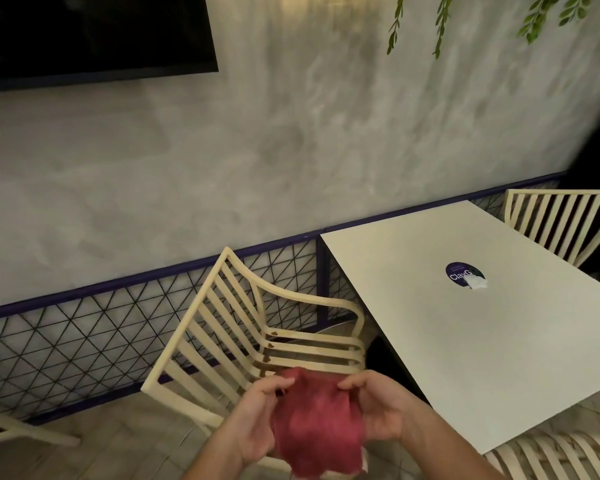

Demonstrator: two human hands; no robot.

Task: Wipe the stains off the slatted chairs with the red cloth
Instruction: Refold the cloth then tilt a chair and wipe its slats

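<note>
A red cloth (317, 424) hangs between both hands at the bottom centre. My left hand (257, 417) pinches its upper left edge and my right hand (378, 407) grips its upper right edge. Just beyond the cloth stands a cream slatted chair (222, 327) with brown stains (270, 346) on the back ends of its seat slats. Part of the chair's seat is hidden behind the cloth and hands. A second slatted chair (565, 223) stands at the far side of the table, and a third slatted chair (555, 455) shows at the bottom right.
A white table (482, 341) with a round dark sticker (459, 273) and a scrap of white paper (477, 282) stands right of the stained chair. A black wire-mesh fence (84, 341) runs along the grey wall. Another chair's leg (14, 427) shows at the left edge.
</note>
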